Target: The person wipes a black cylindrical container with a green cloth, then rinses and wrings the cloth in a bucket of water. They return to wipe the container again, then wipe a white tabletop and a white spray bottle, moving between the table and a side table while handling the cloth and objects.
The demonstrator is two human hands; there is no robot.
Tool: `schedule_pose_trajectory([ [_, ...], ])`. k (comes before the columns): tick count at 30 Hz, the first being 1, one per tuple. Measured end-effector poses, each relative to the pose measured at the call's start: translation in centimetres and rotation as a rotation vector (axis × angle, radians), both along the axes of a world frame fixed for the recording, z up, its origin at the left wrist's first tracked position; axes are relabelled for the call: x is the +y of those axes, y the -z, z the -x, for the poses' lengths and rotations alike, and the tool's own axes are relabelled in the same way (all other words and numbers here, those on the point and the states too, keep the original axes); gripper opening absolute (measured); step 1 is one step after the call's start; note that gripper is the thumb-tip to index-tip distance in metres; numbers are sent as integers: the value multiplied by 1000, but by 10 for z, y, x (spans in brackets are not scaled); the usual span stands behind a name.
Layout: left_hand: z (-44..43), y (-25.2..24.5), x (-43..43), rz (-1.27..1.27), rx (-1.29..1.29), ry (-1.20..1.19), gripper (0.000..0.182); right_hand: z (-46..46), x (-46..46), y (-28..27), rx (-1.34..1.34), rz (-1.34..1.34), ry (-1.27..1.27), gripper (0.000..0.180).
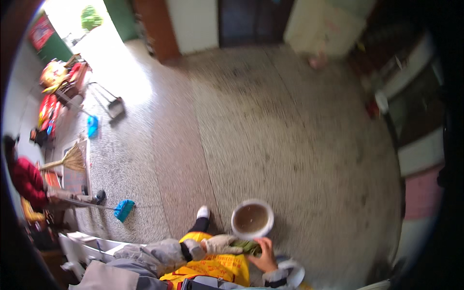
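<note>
My left hand [222,243], in a pale glove, holds a dark green bundle [248,247] in front of my yellow apron [217,268]. It could be leaves or cloth; the blur does not settle it. The bare fingers and thumb of my right hand [266,255] curve around the bundle's right end. Just beyond both hands, a round white-rimmed bucket [271,226] on the floor contains murky brown liquid. Beside my right wrist is a white container [299,273], partly hidden by the sleeve.
At left a seated person in red [29,177] holds a blue-headed broom [124,210]. Nearby are a straw broom [74,159], another blue broom head [92,126] and a long-handled dustpan [116,107]. White furniture [78,246] stands close on my left. A bright doorway [105,47] lies far left.
</note>
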State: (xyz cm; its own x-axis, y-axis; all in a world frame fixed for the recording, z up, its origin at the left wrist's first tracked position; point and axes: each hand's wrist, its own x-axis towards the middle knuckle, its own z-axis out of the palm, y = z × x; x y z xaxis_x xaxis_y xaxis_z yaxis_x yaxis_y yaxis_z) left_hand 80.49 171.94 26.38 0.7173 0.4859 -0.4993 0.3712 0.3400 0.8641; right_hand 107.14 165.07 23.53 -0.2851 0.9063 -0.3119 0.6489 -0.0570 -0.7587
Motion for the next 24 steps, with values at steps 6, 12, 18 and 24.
schedule_pose_trajectory([
  [6,90,-85,-93,-181,312,-641,50,-71,-17,69,-332,315,-202,66],
  [12,100,-135,-255,-205,165,-1621,34,-136,42,52,-425,-23,-444,52],
  [18,69,-142,-417,-250,799,-1860,36,-87,100,-10,-416,-256,-524,44],
  [24,13,-129,-545,-178,950,-2240,41,91,93,-16,-208,-335,-972,39],
])
